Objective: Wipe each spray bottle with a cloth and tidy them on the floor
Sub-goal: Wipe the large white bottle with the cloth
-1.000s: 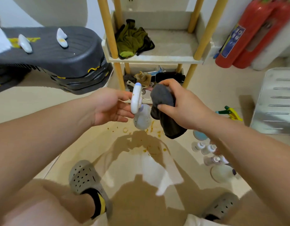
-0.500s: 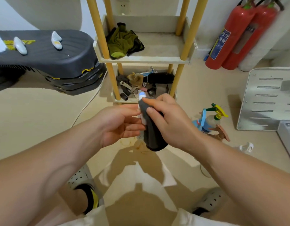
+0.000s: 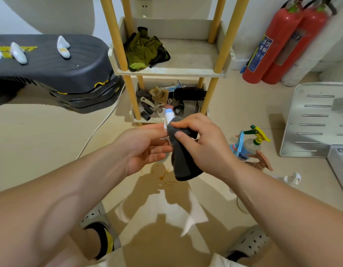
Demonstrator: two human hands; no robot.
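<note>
Now L hand grips white spray bottle steady, so R hand can pinch grey cloth round its neck & rub.

You cannot read any words here. Up and to the right of your right hand, the blue label on the red fire extinguisher is too small to read. Far left of your left hand, the yellow print on the dark board is blurred.
</note>
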